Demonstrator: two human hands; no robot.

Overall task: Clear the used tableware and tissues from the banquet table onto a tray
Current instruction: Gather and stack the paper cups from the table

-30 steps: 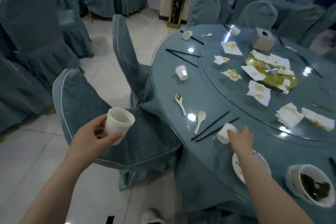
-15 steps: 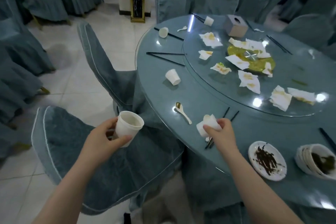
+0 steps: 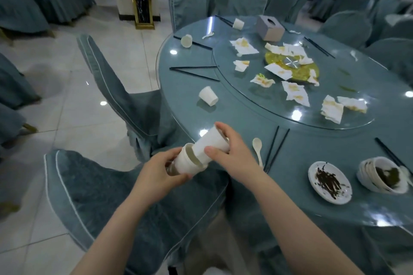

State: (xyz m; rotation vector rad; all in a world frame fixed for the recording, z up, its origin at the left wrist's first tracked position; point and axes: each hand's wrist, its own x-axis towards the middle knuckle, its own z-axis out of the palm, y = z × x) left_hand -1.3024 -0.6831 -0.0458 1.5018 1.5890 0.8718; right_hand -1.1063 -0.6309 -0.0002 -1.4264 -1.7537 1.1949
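My left hand (image 3: 156, 171) grips a white paper cup (image 3: 186, 163) tilted on its side over the chair. My right hand (image 3: 234, 154) grips a second white cup (image 3: 210, 144) whose bottom sits partly inside the first cup's mouth. On the round table (image 3: 312, 163) lie another tipped cup (image 3: 208, 95), a white spoon (image 3: 257, 147), black chopsticks (image 3: 277, 147), a dirty small plate (image 3: 328, 182) and stacked bowls (image 3: 382, 177). Several stained tissues (image 3: 295, 92) are scattered on the glass turntable (image 3: 257, 105). No tray is in view.
Two covered chairs (image 3: 125, 96) stand between me and the table's left edge. Far across the table are a tissue box (image 3: 269, 28), two more tipped cups (image 3: 186, 40) and more chopsticks (image 3: 194, 71). Other covered chairs ring the table.
My right hand picked a cup up off the table and brought it left to the cup in my left hand, and its bottom now sits in that cup's mouth. The view shifted left.
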